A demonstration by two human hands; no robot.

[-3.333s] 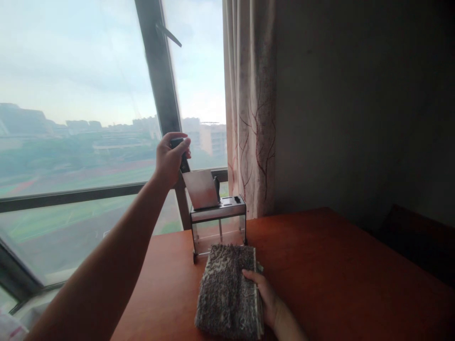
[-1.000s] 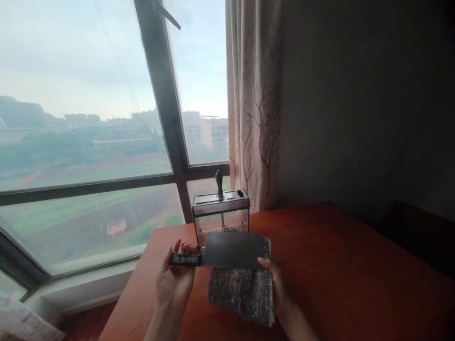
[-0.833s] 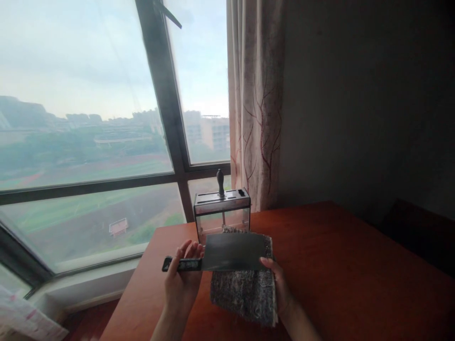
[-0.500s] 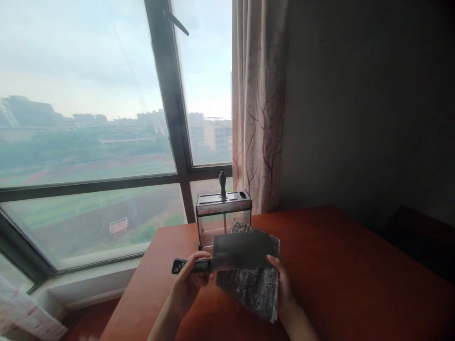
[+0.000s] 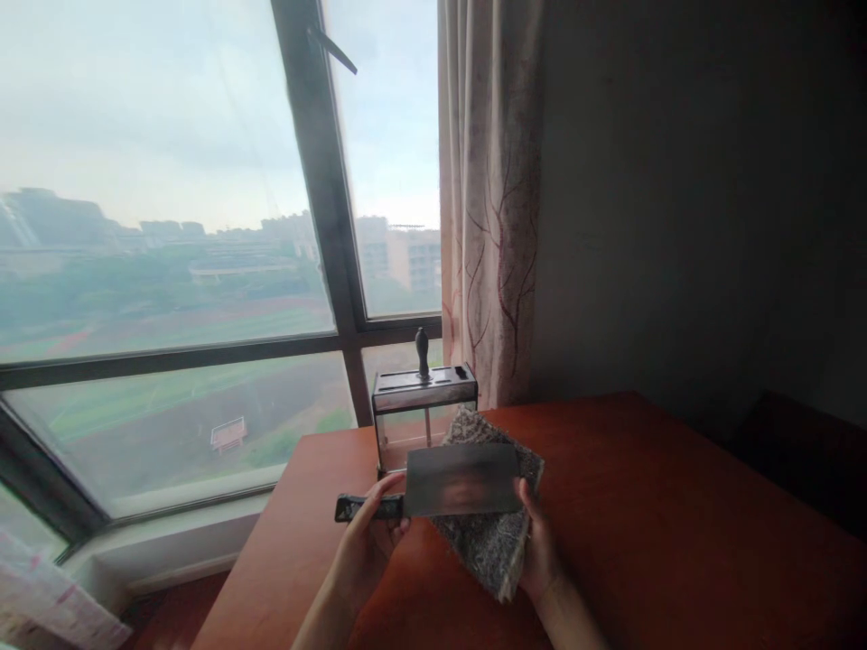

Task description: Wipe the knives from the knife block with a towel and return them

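My left hand (image 5: pixel 369 552) holds the cleaver (image 5: pixel 462 479) by its dark handle (image 5: pixel 369 507), fingers curled around it in a close grip, thumb lying along the top toward the blade. The cleaver sits level above the table (image 5: pixel 677 542), its broad flat face turned up toward me and its handle pointing left. My right hand (image 5: pixel 538 551) holds a grey cloth (image 5: pixel 491 542) from underneath, the grip closed on the cloth's right edge; the thumb comes up beside the far end of the blade and seems to touch it (the light is dim there, so I cannot be sure). The cloth lies under and behind the blade, one corner sticking up past the blade's top edge, the rest hanging down below it, lifted off the table on its near side.

Just beyond the cloth stands a knife block (image 5: pixel 424 413) with a metal top and clear walls, near the table's far edge. One dark handle (image 5: pixel 422 350) rises upright out of its top. Behind it are the window (image 5: pixel 169 226) and, to the right, a patterned curtain (image 5: pixel 489 208) against a dark wall.
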